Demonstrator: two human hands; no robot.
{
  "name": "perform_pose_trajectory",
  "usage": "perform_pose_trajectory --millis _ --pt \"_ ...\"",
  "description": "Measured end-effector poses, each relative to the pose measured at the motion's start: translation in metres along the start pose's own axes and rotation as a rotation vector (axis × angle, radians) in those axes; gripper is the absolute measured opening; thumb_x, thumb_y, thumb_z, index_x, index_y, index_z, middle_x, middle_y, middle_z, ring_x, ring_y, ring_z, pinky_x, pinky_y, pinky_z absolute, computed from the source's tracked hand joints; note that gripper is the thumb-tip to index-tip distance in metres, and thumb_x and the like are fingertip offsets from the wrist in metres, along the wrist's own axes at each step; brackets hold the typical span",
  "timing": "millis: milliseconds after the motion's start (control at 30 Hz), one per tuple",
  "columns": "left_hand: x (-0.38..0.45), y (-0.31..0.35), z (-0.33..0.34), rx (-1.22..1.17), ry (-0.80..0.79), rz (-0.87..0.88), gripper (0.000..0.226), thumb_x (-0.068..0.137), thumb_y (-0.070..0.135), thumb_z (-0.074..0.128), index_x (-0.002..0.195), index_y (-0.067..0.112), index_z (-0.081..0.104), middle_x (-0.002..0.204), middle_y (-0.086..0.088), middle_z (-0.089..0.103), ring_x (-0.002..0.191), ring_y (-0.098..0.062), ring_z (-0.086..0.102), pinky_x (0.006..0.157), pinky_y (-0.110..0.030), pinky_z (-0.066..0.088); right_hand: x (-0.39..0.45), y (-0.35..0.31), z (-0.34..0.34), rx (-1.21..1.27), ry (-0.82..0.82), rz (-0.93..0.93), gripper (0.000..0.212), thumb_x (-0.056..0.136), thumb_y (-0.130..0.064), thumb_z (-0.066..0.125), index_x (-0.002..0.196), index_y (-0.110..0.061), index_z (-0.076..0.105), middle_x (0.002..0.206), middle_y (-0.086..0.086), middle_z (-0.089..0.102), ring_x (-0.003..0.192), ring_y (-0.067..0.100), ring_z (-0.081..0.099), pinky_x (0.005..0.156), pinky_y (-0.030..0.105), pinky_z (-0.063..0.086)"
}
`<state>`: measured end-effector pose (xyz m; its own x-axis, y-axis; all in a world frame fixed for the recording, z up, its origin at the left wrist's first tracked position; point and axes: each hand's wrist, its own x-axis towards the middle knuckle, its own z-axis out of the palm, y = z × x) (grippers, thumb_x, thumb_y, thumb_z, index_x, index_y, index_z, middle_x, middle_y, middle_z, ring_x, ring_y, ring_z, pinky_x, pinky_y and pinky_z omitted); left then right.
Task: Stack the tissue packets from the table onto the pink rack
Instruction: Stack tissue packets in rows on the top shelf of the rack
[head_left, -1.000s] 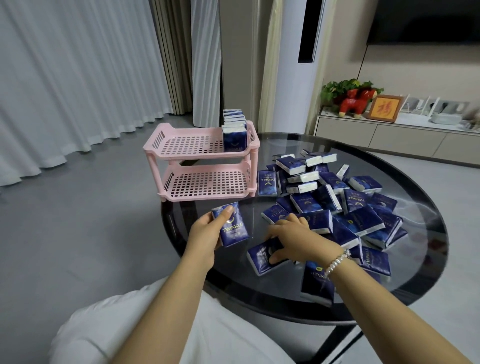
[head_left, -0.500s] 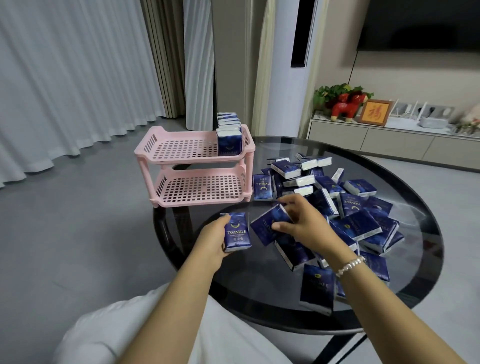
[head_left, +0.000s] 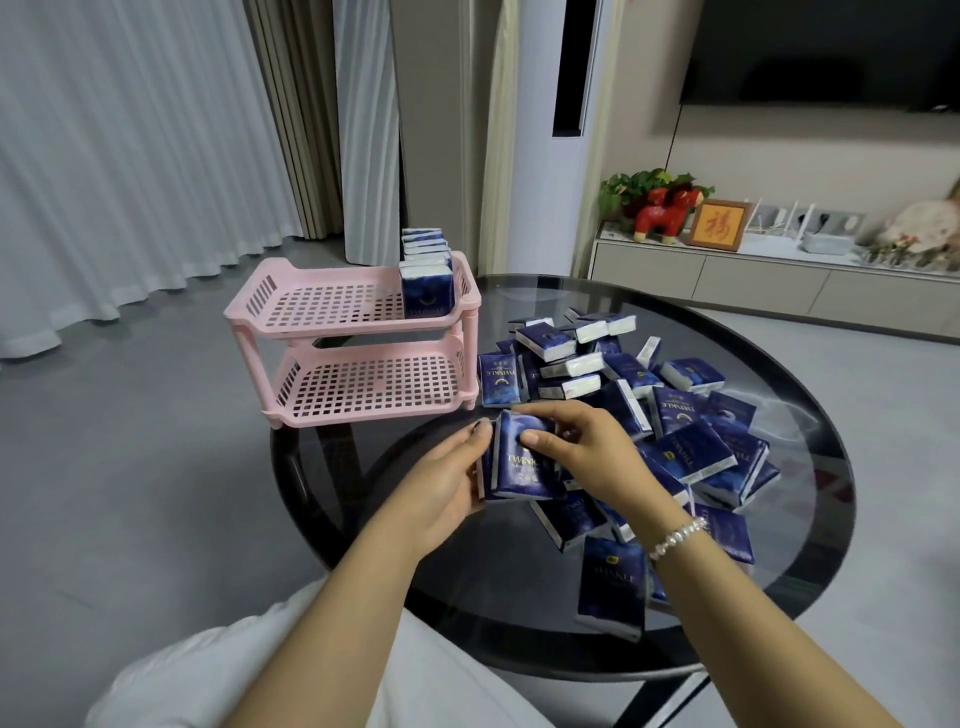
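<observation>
1. Since half a second ago, both of my hands have come together: the packet my right hand lifted from the pile now sits against the one my left hand was holding.
2. My left hand (head_left: 441, 483) curls round the left side of the pair of tissue packets (head_left: 522, 460), thumb up along the top corner, fingers hidden behind.
3. My right hand (head_left: 584, 449) pinches the same pair from the right, thumb on the front face, fingers bent over the top edge.
4. These two packets stand nearly upright, long axis running from my wrists up toward the rack, printed face turned to me and tilted slightly left.
5. Beyond my left hand stands the pink rack (head_left: 358, 332), two tiers, on the round glass table (head_left: 810, 395).
6. A row of packets (head_left: 427, 270) stands on edge in the top tier's right end, well beyond my fingertips.
7. To the right of my right hand and beyond it, the loose pile of packets (head_left: 675, 415) lies scattered at mixed angles, some flat, some leaning.
</observation>
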<state>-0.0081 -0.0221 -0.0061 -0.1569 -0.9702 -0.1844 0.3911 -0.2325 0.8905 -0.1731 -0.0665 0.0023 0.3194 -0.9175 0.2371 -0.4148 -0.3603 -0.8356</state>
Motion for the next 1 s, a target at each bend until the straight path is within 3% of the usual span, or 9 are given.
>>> perform_pose_trajectory --millis 100,233,433,533,667,767,867,1000 --pt "-0.002 -0.002 0.002 -0.003 -0.064 0.029 0.042 0.086 0.023 0.053 0.126 0.009 0.055 0.122 -0.013 0.065 0.099 -0.019 0.067 0.077 -0.028 0.057 0.001 -0.001 0.001 -0.011 -0.007 -0.040 0.030 0.083 -0.025 0.068 0.107 -0.042 0.063 0.081 -0.001 0.048 0.070 0.006 0.045 0.065 0.008 0.037" --pt "0.003 -0.007 0.001 0.038 -0.047 0.025 0.041 0.087 0.009 0.058 0.128 0.003 0.052 0.119 -0.016 0.065 0.097 -0.019 0.067 0.075 -0.025 0.056 0.002 -0.001 -0.002 -0.021 -0.051 -0.050 0.031 0.083 -0.029 0.067 0.106 -0.049 0.059 0.084 -0.001 0.048 0.065 0.002 0.047 0.064 0.009 0.038" --pt "0.009 -0.009 0.003 -0.018 0.011 0.011 0.031 0.091 0.005 0.055 0.122 0.006 0.055 0.111 -0.011 0.068 0.086 -0.015 0.070 0.063 -0.024 0.056 0.000 -0.001 -0.030 -0.187 0.004 0.010 0.038 0.088 -0.031 0.062 0.126 -0.033 0.057 0.106 -0.007 0.057 0.072 0.002 0.051 0.066 0.002 0.039" --pt "0.011 -0.010 0.001 -0.034 0.051 0.014 0.029 0.091 0.005 0.054 0.119 0.010 0.058 0.107 -0.007 0.069 0.083 -0.012 0.070 0.062 -0.023 0.055 -0.004 0.002 -0.052 -0.413 -0.024 0.077 0.037 0.086 -0.029 0.065 0.123 -0.024 0.061 0.110 -0.002 0.059 0.075 0.004 0.051 0.067 0.013 0.037" --pt "0.014 -0.012 0.001 -0.027 0.061 0.030 0.032 0.090 0.004 0.055 0.122 0.007 0.057 0.111 -0.010 0.069 0.089 -0.016 0.069 0.066 -0.024 0.057 -0.013 0.006 -0.070 -0.635 -0.134 0.176 0.047 0.082 -0.031 0.070 0.126 -0.019 0.058 0.118 0.004 0.057 0.103 0.019 0.055 0.082 0.023 0.040" --pt "0.014 -0.013 0.003 -0.029 0.070 0.018 0.034 0.089 0.003 0.056 0.123 0.006 0.057 0.117 -0.013 0.067 0.093 -0.018 0.068 0.064 -0.023 0.056 -0.017 0.009 -0.069 -0.702 -0.113 0.197 0.057 0.081 -0.041 0.069 0.131 -0.019 0.052 0.120 0.007 0.050 0.114 0.025 0.046 0.092 0.030 0.040" --pt "0.014 -0.014 0.003 -0.025 0.076 0.011 0.035 0.089 0.004 0.057 0.123 0.006 0.056 0.118 -0.013 0.067 0.093 -0.019 0.068 0.063 -0.023 0.056 -0.017 0.012 -0.065 -0.720 -0.208 0.243 0.066 0.081 -0.048 0.065 0.136 -0.019 0.045 0.126 0.007 0.044 0.122 0.027 0.034 0.099 0.034 0.034" --pt "0.012 -0.014 0.001 -0.027 0.084 0.015 0.032 0.089 0.004 0.057 0.120 0.007 0.058 0.115 -0.012 0.068 0.092 -0.018 0.069 0.063 -0.023 0.056 -0.016 0.012 -0.060 -0.705 -0.233 0.235 0.061 0.079 -0.048 0.067 0.128 -0.019 0.046 0.120 0.002 0.048 0.115 0.022 0.036 0.095 0.031 0.035"
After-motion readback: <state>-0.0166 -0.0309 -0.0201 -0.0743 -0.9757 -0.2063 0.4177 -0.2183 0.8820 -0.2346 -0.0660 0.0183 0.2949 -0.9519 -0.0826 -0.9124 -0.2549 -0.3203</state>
